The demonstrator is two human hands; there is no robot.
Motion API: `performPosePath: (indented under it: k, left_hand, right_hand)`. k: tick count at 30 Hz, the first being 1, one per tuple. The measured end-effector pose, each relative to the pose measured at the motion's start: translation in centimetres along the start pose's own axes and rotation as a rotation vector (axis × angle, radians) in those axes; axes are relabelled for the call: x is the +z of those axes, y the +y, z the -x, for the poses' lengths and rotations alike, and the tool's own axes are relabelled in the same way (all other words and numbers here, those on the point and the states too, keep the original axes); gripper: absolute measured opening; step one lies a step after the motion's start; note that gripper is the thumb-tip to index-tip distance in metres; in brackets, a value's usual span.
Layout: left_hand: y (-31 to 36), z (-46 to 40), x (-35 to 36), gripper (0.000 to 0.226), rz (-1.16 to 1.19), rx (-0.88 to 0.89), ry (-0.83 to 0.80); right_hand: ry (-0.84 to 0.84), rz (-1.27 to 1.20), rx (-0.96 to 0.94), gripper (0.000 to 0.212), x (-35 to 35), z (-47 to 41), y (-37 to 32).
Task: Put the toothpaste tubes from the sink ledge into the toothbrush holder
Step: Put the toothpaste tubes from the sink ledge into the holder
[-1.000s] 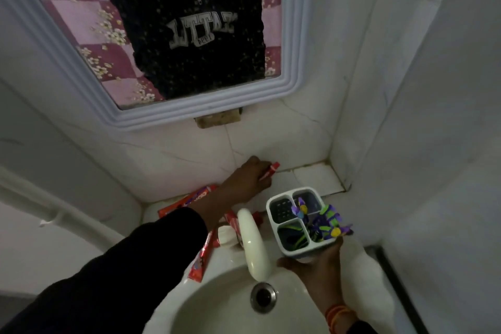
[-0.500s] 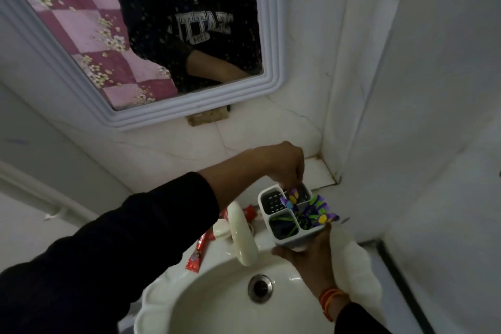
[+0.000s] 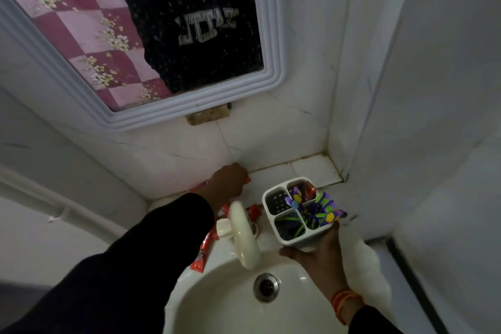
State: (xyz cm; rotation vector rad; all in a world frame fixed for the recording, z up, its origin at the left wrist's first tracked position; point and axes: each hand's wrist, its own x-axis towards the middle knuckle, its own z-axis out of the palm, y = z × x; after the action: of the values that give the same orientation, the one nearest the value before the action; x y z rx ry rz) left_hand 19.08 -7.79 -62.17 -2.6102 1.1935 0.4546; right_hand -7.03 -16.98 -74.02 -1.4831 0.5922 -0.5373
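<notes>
While the left hand (image 3: 227, 181) closes on a red toothpaste tube (image 3: 246, 179) at the ledge's back edge, the right hand (image 3: 315, 248) grips the white plastic holder (image 3: 291, 210) from below; tipped, it could spill.

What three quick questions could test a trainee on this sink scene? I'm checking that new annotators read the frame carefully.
1. True or false: the right hand holds the toothbrush holder above the sink.
2. Where is the left hand? A) inside the basin B) on the ledge at the wall, closed on a red toothpaste tube C) on the mirror frame
3. Fill in: a red tube already stands in the holder's ____ compartment.

Key: 1 true; 2 B; 3 back, the one nearest the wall.
</notes>
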Motion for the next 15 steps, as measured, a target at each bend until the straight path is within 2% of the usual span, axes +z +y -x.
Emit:
performPosePath:
  k: [4,7,9,13,15]
  left_hand:
    - [-0.8,-0.9,1.6,0.034,-0.119,0.046,0.092]
    - [-0.4,-0.6,0.7,0.032,-0.100,0.081,0.124]
    - [0.5,-0.1,-0.8,0.032,-0.012,0.091,0.198]
    - [2.5,2.2,-4.7,0.015,0.303,0.135,0.406]
    - [3.8,4.0,-6.9,0.023,0.431,0.191,0.544]
  right_hand:
    - [0.004,0.004,-0.010,0.129,-0.1,0.0,-0.2]
    - [-0.001,0.007,-0.012,0.127,-0.1,0.0,-0.5]
    - [0.000,0.019,-0.018,0.124,-0.1,0.1,-0.6]
    - [0.002,0.023,-0.015,0.122,-0.4,0.2,-0.6]
    - [-0.003,0.023,-0.014,0.124,-0.4,0.1,-0.7]
